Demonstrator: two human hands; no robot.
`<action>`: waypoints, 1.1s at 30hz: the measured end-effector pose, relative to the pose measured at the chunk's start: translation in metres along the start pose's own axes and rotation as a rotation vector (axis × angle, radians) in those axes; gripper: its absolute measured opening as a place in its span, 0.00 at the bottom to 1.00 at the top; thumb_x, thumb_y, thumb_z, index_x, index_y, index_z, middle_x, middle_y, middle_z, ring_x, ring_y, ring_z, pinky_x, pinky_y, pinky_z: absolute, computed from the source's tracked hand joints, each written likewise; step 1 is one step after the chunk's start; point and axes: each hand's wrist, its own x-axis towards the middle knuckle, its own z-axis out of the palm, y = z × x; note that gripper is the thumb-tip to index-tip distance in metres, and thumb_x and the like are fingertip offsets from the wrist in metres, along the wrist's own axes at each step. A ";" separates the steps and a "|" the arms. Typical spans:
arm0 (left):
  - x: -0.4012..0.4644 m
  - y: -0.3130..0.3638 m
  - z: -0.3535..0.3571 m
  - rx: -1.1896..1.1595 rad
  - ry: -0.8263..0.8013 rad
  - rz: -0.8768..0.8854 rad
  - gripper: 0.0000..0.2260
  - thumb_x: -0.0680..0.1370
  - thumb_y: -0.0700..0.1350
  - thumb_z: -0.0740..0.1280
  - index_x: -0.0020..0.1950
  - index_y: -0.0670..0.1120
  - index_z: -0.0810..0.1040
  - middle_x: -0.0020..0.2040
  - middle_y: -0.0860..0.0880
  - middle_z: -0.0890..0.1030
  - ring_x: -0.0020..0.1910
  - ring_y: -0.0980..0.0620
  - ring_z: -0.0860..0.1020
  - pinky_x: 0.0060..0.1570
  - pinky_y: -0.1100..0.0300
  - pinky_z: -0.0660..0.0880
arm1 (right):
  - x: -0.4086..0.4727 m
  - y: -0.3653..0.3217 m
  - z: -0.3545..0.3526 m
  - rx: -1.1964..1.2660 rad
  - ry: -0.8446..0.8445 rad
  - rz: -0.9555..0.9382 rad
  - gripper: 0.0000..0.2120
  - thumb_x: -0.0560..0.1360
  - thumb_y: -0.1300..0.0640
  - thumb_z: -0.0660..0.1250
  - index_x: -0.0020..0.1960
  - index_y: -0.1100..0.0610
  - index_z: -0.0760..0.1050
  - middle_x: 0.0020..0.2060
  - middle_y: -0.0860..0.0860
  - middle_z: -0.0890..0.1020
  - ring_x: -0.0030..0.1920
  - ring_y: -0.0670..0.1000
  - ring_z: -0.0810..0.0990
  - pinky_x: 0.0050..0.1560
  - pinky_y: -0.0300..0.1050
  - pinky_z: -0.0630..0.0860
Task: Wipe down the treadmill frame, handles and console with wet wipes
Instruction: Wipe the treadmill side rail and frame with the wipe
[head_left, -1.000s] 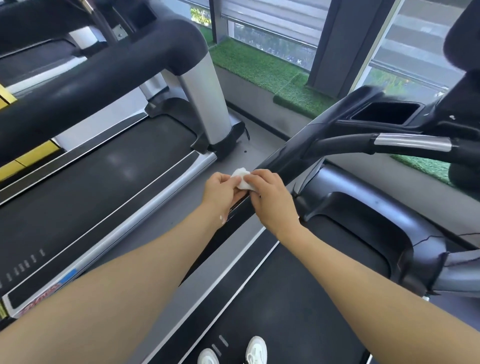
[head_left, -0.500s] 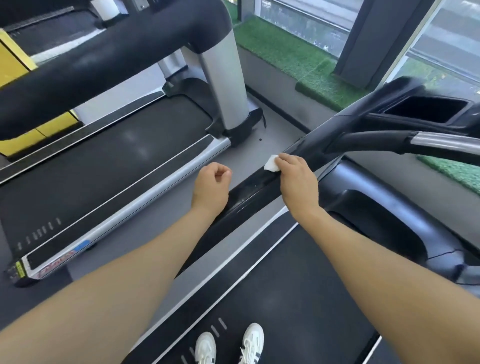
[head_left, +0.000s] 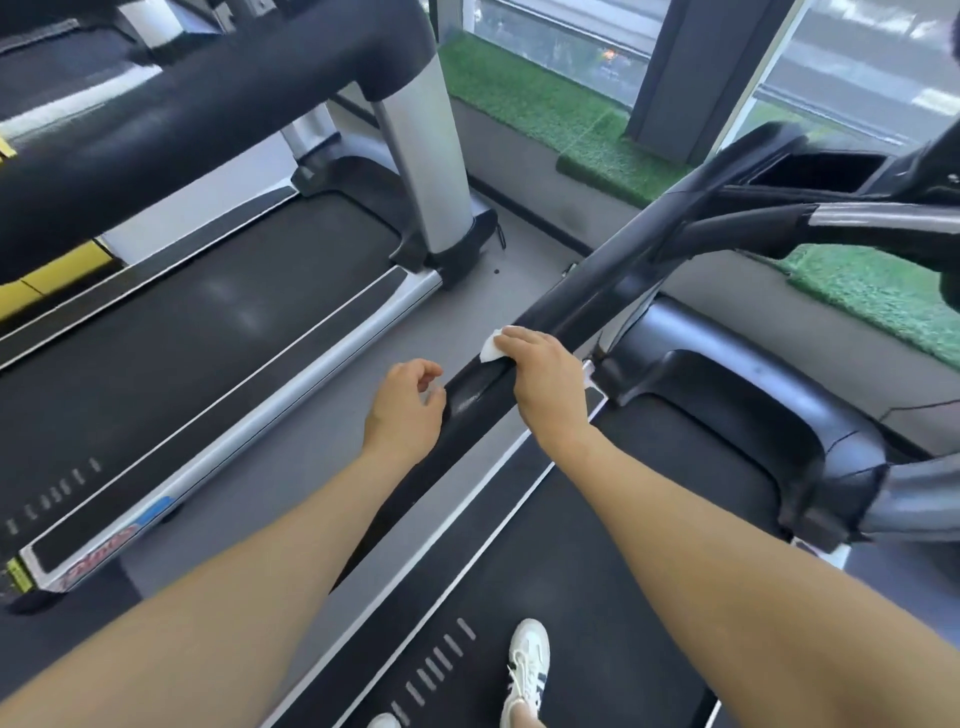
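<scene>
White wet wipe (head_left: 491, 349) under right hand (head_left: 545, 376); writing unreadable.

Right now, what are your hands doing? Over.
Right hand presses wet wipe on black side handrail. Left hand loose beside rail, empty. Nothing blocking.
</scene>
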 end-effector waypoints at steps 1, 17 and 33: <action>-0.006 -0.005 -0.005 0.012 -0.017 0.004 0.11 0.80 0.41 0.62 0.62 0.47 0.75 0.61 0.50 0.74 0.61 0.53 0.73 0.57 0.62 0.67 | -0.005 -0.007 0.003 -0.001 0.005 0.007 0.12 0.68 0.66 0.57 0.44 0.58 0.77 0.44 0.48 0.80 0.48 0.51 0.75 0.36 0.39 0.59; -0.071 -0.084 -0.056 0.048 -0.132 0.128 0.13 0.78 0.41 0.63 0.62 0.48 0.75 0.60 0.49 0.75 0.58 0.52 0.74 0.54 0.61 0.68 | -0.092 -0.109 0.036 0.134 0.035 0.031 0.12 0.70 0.63 0.56 0.43 0.61 0.78 0.43 0.52 0.80 0.45 0.53 0.76 0.38 0.42 0.71; -0.107 -0.108 -0.071 0.078 -0.084 0.111 0.13 0.79 0.44 0.64 0.63 0.49 0.74 0.60 0.50 0.73 0.58 0.50 0.73 0.55 0.58 0.68 | -0.121 -0.132 0.032 0.354 -0.061 0.136 0.20 0.77 0.70 0.56 0.62 0.56 0.78 0.60 0.50 0.80 0.60 0.50 0.76 0.60 0.41 0.72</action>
